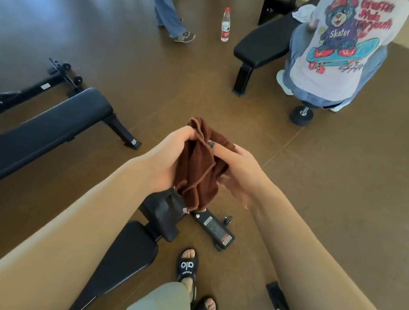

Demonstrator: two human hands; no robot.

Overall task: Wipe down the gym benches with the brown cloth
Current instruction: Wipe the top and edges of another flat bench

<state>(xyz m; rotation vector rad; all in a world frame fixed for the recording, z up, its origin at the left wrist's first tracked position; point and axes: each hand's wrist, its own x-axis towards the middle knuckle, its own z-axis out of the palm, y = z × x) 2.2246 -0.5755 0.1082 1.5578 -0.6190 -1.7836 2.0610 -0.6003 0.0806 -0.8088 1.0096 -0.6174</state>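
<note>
The brown cloth (200,165) hangs bunched in mid-air between both my hands, in the middle of the view. My left hand (168,154) grips its upper left edge, and my right hand (240,174) holds its right side with the fingers curled around it. Below my arms a black padded bench (125,257) runs toward my feet. A second long black bench (34,125) lies at the left. A third black bench (265,41) stands at the upper right.
A person in a printed shirt (344,45) crouches beside the far bench, with a dumbbell (301,114) on the floor nearby. A water bottle (226,25) stands on the brown floor. Another person's legs (165,4) are at the top.
</note>
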